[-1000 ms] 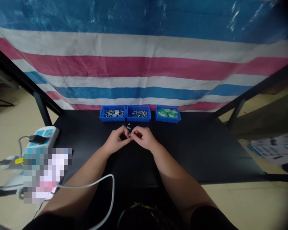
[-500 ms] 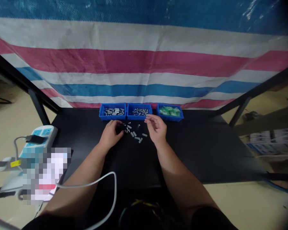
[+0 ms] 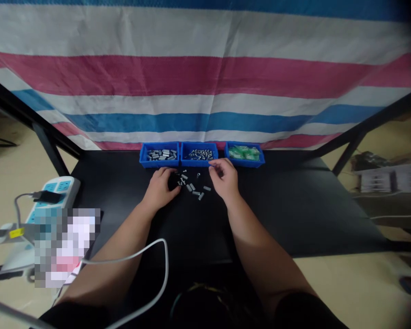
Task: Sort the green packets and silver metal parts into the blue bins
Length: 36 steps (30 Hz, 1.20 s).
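Note:
My left hand (image 3: 160, 187) rests on the black table, thumb and fingers apart, at the left of a loose group of small metal parts. Among these are small screws (image 3: 182, 182) and grey metal cylinders (image 3: 191, 187). My right hand (image 3: 225, 177) hovers at the front right of the middle blue bin (image 3: 199, 165). Its thumb and index finger meet in a pinch; anything between them is too small to make out. Many screws (image 3: 201, 155) lie in that bin. One upright-looking small part (image 3: 198, 175) stands between the hands.
The left blue bin (image 3: 159, 163) holds metal cylinders, the right one (image 3: 245, 161) green-and-clear packets. A striped tarp (image 3: 178, 77) hangs behind the black table (image 3: 294, 214). At the left are a power strip (image 3: 65, 187), a blurred-out device and a white cable (image 3: 166, 260).
The fingers of my right hand have closed from a looser shape into a pinch near the middle bin. My left hand stays by the loose parts. The view has tilted slightly down.

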Available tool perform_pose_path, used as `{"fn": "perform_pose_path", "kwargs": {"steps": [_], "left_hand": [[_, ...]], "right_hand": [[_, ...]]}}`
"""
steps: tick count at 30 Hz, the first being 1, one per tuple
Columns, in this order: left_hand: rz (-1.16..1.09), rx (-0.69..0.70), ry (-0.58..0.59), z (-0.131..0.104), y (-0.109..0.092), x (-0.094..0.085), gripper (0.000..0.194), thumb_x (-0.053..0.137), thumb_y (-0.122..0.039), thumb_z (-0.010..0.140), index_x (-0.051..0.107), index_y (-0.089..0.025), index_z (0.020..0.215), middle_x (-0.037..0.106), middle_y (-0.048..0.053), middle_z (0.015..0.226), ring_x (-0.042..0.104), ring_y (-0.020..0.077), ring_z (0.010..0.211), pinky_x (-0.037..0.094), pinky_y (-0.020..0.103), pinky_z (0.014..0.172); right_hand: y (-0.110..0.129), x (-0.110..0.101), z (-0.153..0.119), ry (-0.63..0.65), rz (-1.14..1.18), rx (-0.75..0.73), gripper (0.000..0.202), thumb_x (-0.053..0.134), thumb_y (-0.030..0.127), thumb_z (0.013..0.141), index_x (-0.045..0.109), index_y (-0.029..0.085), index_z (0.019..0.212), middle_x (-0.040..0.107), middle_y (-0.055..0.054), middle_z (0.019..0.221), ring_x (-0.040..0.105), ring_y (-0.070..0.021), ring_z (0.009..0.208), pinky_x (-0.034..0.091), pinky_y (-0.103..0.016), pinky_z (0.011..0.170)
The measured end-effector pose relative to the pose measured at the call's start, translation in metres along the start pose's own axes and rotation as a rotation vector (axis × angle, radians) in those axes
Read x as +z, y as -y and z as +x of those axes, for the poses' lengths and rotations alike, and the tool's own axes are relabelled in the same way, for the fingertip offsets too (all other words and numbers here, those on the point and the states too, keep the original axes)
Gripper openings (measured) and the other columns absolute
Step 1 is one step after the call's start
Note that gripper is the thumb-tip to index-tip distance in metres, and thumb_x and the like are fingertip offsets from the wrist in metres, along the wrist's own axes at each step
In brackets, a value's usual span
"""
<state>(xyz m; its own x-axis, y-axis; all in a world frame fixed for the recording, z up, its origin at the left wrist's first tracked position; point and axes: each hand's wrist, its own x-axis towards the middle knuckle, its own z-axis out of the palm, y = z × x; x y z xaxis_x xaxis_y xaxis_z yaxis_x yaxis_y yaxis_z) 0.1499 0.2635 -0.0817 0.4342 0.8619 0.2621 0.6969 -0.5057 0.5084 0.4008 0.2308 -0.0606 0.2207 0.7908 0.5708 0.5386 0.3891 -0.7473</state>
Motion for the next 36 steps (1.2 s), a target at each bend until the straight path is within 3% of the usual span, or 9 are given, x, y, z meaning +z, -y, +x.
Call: {"fn": "perform_pose_path", "kwargs": {"steps": [9,15,26,29,36], "left_hand": [[0.103,0.004,0.003,0.003,-0.012,0.004,0.062,0.069,-0.056,0.085,0.058,-0.028,0.14,0.06,0.01,0.135,0.055,0.0347,0.117,0.044,0.051,0.101],[0.131,0.046,0.057,0.007,-0.023,0.011,0.043,0.059,-0.051,0.094,0.066,-0.034,0.133,0.06,0.008,0.144,0.05,0.0368,0.126,0.04,0.055,0.099],[0.127,0.04,0.049,0.01,-0.021,0.012,0.036,0.053,-0.044,0.099,0.071,-0.029,0.126,0.069,0.008,0.133,0.054,0.0344,0.121,0.04,0.055,0.097],[0.113,0.039,0.015,0.01,-0.02,0.011,0.033,0.058,-0.041,0.096,0.072,-0.027,0.122,0.07,0.008,0.13,0.056,0.0333,0.118,0.042,0.052,0.095],[-0.02,0.073,-0.185,0.009,-0.014,0.003,0.02,0.064,-0.03,0.091,0.074,-0.024,0.108,0.074,0.006,0.117,0.063,0.0279,0.111,0.044,0.046,0.099]], "right_hand": [[-0.012,0.01,-0.004,0.046,0.073,0.135,0.009,0.061,0.025,0.087,0.069,0.021,0.088,0.067,-0.003,0.081,0.061,-0.0165,0.07,0.048,-0.03,0.064],[-0.011,0.011,-0.004,0.077,0.091,0.15,0.01,0.062,0.027,0.086,0.069,0.021,0.087,0.068,-0.002,0.079,0.061,-0.0167,0.069,0.049,-0.03,0.064],[-0.012,0.01,-0.004,0.057,0.132,0.15,0.01,0.062,0.026,0.086,0.07,0.02,0.087,0.067,-0.002,0.079,0.06,-0.0156,0.068,0.048,-0.029,0.064],[-0.014,0.01,-0.004,0.051,0.14,0.179,0.011,0.062,0.027,0.085,0.07,0.02,0.087,0.067,-0.002,0.079,0.061,-0.016,0.068,0.049,-0.029,0.065],[-0.016,0.006,-0.003,0.027,0.139,0.203,0.012,0.061,0.029,0.084,0.069,0.02,0.086,0.066,-0.002,0.078,0.06,-0.0159,0.067,0.048,-0.029,0.063]]}}
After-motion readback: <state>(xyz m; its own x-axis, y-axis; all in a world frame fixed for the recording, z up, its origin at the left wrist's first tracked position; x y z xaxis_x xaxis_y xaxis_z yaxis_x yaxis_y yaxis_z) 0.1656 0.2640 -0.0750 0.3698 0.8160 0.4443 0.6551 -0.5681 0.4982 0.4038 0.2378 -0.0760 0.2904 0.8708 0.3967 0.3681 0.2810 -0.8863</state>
